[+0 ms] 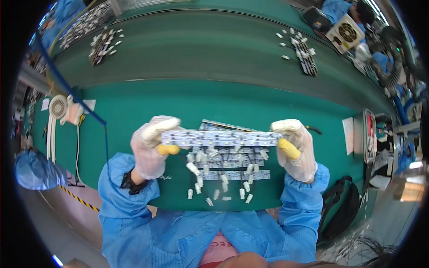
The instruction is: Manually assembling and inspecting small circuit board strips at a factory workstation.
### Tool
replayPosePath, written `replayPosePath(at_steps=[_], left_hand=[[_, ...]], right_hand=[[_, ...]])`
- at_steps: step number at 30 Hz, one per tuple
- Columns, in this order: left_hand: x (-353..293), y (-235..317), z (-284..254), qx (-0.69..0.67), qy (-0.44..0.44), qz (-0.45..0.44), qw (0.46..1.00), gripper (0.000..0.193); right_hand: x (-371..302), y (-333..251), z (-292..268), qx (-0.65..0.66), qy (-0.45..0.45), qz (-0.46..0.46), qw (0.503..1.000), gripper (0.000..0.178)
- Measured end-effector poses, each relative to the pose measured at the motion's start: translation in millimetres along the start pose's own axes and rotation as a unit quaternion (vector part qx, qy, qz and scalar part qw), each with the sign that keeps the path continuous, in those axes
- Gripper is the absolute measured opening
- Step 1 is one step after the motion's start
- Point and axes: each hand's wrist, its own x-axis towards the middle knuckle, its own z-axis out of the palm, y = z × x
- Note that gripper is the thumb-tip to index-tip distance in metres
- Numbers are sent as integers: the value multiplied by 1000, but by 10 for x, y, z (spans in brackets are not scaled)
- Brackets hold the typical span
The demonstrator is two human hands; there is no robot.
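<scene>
My left hand [151, 145] and my right hand [296, 149], in white gloves with yellow at the thumbs, are closed on opposite ends of a long LED strip board [221, 139]. The board is stretched level between them, its face dotted with small light chips. Beneath it, partly covered, several more LED strip boards [237, 174] lie on the green work mat [187, 100]. White plug connectors [192, 168] on short dark leads spread over these boards and toward my body. Which board each lead belongs to, I cannot tell.
Beyond the mat, a dark green belt [196, 53] carries bundles of boards at left [102, 48] and right [304, 56]. A small fan [58, 106] stands left, near a blue hanging cord [91, 116]. At right are a metal box [368, 136] and black bag [347, 207]. Other people are farther off.
</scene>
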Motion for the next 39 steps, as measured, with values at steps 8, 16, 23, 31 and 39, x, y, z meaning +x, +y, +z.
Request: replayPosePath(at_steps=[8, 16, 23, 31, 39], left_hand=[[18, 113, -35, 111, -21, 76, 991, 47], [98, 51, 2, 165, 33, -112, 979, 38], [13, 123, 24, -100, 14, -135, 986, 43], [-9, 101, -29, 50, 1, -95, 994, 42], [-13, 106, -71, 53, 31, -105, 993, 45]], right_hand=[[88, 1, -5, -39, -24, -2, 999, 31], [-88, 17, 84, 8, -37, -22, 999, 42], [45, -57, 48, -22, -10, -12, 1000, 37], [33, 31, 48, 32, -16, -30, 999, 30], [88, 56, 31, -28, -30, -48, 998, 31]])
